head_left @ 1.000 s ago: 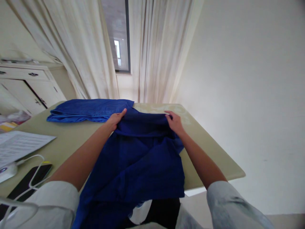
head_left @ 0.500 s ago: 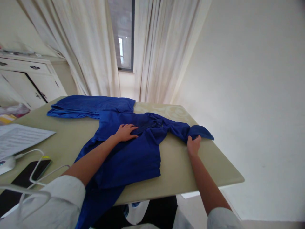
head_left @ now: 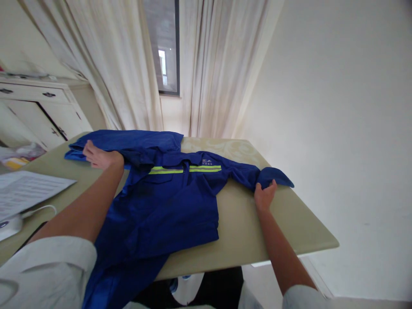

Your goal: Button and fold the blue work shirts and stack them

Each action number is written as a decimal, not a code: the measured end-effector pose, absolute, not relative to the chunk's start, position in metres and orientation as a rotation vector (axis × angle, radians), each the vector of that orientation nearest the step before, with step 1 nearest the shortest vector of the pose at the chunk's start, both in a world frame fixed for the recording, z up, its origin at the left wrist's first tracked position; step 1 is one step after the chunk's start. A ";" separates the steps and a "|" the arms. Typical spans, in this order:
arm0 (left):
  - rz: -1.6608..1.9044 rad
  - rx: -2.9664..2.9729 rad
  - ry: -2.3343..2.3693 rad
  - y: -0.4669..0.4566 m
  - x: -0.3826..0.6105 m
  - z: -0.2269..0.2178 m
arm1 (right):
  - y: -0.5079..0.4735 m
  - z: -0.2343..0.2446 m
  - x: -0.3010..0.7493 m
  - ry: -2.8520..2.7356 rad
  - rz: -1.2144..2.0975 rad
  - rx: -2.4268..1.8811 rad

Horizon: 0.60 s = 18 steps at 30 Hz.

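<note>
A blue work jacket (head_left: 167, 210) with yellow-green reflective stripes and a small chest print lies on the table, its near left part hanging over the front edge. My right hand (head_left: 265, 196) grips the cuff end of one sleeve (head_left: 244, 175) near the table's right side. My left hand (head_left: 101, 156) is over the left end of a folded blue garment (head_left: 138, 139), fingers stretched leftward and somewhat bent. Bunched jacket cloth lies right beside the left wrist; I see none between the fingers.
The pale green table (head_left: 238, 223) has printed sheets (head_left: 32, 193) and a white device with a cable (head_left: 11, 225) on its left. A white cabinet (head_left: 38, 107), curtains (head_left: 125, 64) and a window (head_left: 165, 47) stand behind; a white wall (head_left: 337, 128) rises at right.
My left hand has moved from the jacket's middle to the far left. The jacket's upper part has been turned over leftward, uncovering the striped chest. My right hand stays on the sleeve.
</note>
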<state>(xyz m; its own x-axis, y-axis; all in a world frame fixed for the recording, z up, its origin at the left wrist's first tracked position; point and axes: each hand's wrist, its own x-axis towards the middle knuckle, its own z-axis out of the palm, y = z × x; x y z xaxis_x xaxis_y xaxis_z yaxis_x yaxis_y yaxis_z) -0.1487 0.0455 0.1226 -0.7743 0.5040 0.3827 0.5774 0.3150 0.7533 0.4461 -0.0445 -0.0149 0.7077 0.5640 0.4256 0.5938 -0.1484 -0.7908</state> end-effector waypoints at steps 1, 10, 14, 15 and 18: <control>-1.509 -1.023 -2.395 0.043 -0.147 0.118 | -0.044 -0.015 0.446 -0.936 -0.041 -1.808; -0.497 -2.631 -1.739 0.078 -0.037 0.076 | -0.047 -0.015 0.447 -1.024 -0.051 -1.806; -0.553 -2.642 -1.765 0.089 -0.009 0.059 | -0.048 -0.016 0.447 -0.982 -0.041 -1.828; -0.589 -2.631 -1.778 0.095 -0.008 0.061 | -0.047 -0.016 0.447 -0.976 -0.039 -1.834; -0.782 -2.503 -1.935 0.123 -0.012 0.081 | -0.045 -0.015 0.446 -0.998 -0.017 -1.855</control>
<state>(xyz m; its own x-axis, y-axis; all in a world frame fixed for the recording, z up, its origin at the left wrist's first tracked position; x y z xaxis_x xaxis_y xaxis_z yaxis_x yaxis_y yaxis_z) -0.0118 0.1231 0.0809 0.1824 0.9370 0.2979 0.8810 -0.2903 0.3735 0.4458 -0.0449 -0.0147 0.6608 0.6232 0.4182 0.6371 -0.1713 -0.7515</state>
